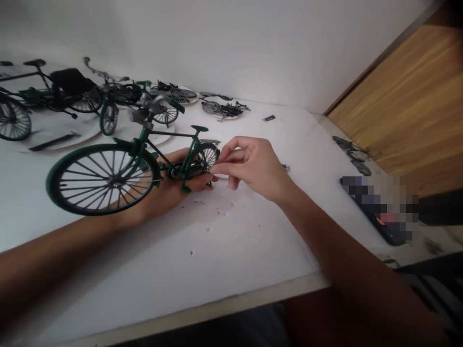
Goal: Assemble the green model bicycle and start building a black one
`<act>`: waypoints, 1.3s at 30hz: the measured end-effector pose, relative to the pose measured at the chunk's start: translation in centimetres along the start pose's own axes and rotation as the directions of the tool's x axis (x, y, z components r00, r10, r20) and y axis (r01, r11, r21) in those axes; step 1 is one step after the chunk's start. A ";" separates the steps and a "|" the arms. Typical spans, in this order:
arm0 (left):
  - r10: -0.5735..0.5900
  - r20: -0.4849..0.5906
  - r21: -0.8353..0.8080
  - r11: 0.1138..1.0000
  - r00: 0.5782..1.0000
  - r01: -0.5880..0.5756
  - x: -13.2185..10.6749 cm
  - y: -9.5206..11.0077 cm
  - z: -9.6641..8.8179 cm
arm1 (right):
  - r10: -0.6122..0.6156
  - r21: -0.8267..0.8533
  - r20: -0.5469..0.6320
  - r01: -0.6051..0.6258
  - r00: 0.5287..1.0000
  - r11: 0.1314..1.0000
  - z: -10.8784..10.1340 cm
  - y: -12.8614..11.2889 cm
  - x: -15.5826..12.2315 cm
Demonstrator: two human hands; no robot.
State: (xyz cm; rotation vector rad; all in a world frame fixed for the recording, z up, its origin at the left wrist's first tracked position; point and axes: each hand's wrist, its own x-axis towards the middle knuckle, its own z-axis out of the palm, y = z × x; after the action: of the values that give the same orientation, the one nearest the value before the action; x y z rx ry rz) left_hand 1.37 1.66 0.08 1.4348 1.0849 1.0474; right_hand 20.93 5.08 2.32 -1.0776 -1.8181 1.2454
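Observation:
A green model bicycle (156, 144) is held up over the white table, its large front wheel toward the left and its rear wheel toward the right. My left hand (181, 185) reaches behind it and grips it low around the pedals and rear wheel; the frame hides part of the fingers. My right hand (249, 164) is at the rear wheel, thumb and fingertips pinched together by the hub. Whatever lies between those fingertips is too small to make out.
More model bicycles (77, 89) and bicycle parts (226, 110) lie along the back of the white table (231, 270). Several tiny pieces (209, 230) are scattered below my hands. A small black part (269, 118) lies farther back. A phone (374, 209) rests at the right.

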 end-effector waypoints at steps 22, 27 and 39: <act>-0.077 0.049 -0.021 0.997 0.996 0.078 -0.2 0.5 -0.1 | 0.096 -0.026 0.001 -0.096 0.995 0.995 -0.1 -0.9 0.1; -0.155 0.086 -0.108 0.980 0.984 0.164 0.2 1.1 -0.4 | -0.018 -0.312 -0.164 -0.034 0.986 0.949 -2.7 -1.9 -0.2; -0.122 0.095 -0.225 0.964 0.988 0.141 0.4 0.1 -0.6 | 0.549 -0.815 -0.087 -0.377 0.831 0.440 -9.6 -0.9 -2.9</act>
State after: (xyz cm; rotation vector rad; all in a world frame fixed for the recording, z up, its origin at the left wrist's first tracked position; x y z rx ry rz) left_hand 0.91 2.19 0.31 1.1921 0.9531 0.9775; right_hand 30.24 6.05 6.00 -2.1741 -2.4288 0.7377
